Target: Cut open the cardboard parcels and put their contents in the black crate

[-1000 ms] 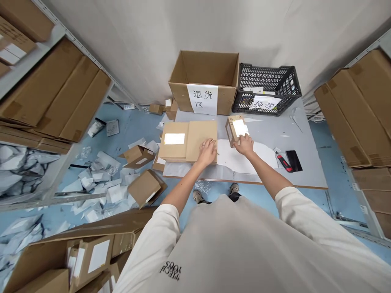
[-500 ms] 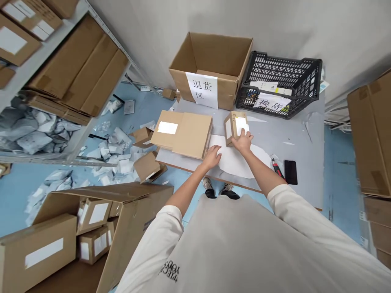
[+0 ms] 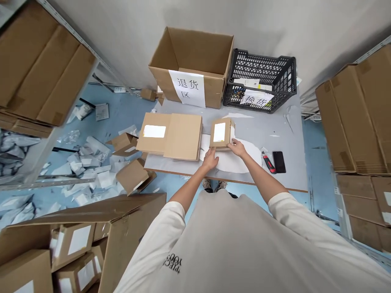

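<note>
Grip: right hand (image 3: 236,147) grasps small carton (image 3: 217,141); left hand (image 3: 210,160) at near edge, hold unclear. Black plastic crate (image 3: 262,62) contains white packages (image 3: 248,82). Small carton: label (image 3: 219,132) upward, long axis front-to-back.

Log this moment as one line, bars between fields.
left hand: at near edge of small box | right hand: at its near right corner | box: white label showing | phone: on table, beside cutter

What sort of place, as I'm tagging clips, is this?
Probably a returns-handling corner of a warehouse: an open carton bears a Chinese sign for returned goods, a black crate one for exchanges, and labelled boxes lie in a large carton.
</note>
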### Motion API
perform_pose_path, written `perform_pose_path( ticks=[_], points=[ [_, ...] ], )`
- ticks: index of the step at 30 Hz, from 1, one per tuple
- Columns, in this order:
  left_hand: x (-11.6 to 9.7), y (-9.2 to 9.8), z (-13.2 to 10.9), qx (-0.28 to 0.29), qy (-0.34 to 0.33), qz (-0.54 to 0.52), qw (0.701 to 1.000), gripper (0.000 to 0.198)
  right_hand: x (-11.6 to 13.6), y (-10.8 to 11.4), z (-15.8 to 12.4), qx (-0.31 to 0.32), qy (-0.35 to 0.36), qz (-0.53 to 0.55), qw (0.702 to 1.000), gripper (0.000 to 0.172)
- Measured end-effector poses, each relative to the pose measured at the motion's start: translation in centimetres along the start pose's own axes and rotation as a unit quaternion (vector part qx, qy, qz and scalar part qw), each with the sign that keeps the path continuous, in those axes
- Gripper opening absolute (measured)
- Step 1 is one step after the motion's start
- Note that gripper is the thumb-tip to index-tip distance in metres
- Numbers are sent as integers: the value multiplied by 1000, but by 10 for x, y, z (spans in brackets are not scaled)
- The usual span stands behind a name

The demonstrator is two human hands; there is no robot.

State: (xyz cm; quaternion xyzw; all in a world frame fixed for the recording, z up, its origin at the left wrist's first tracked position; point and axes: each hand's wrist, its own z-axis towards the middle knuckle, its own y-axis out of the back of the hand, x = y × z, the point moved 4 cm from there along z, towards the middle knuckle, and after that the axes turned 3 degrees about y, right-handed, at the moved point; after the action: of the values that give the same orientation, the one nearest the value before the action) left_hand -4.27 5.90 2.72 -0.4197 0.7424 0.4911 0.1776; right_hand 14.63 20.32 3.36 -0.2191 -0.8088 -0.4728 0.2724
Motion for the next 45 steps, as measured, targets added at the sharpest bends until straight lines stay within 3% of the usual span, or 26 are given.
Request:
perform_pose_path(
  ticks=[3,8,12,15,19,24,30,34,38,45],
  points=[
    [-4,-4,-4,21,-26,29,999,81,-15,2,-7,20,-47,34,998,71],
    [-14,-10,-4,50,-68,77,993,75,-24,13,-11,23,-41,-12,999,59],
    [-21,-13,-3,58,-83,60,993,72,-30,32,-4,-8,-50,-42,998,68],
    [-25,-16,-2,31,-78,30,996,65,-26,46,11,-23,-16,-51,998,74],
    [-32,-25,-1,-7,-49,-25,998,57,-9,58,45,1,68,-88,994,77],
    [-42,-41,0,-52,30,-102,993,60,9,61,91,44,112,-118,986,84],
    [-56,-58,-2,-90,104,-185,973,71,8,65,109,77,164,-114,977,78],
    [-58,-57,0,-115,140,-209,961,86,-6,77,96,51,133,-112,983,67],
    [-55,-45,10,-119,139,-218,959,94,-36,90,63,31,69,-119,990,56],
    [-62,-29,43,-36,82,-162,983,87,-96,92,-21,20,-30,-122,992,47]
  ],
)
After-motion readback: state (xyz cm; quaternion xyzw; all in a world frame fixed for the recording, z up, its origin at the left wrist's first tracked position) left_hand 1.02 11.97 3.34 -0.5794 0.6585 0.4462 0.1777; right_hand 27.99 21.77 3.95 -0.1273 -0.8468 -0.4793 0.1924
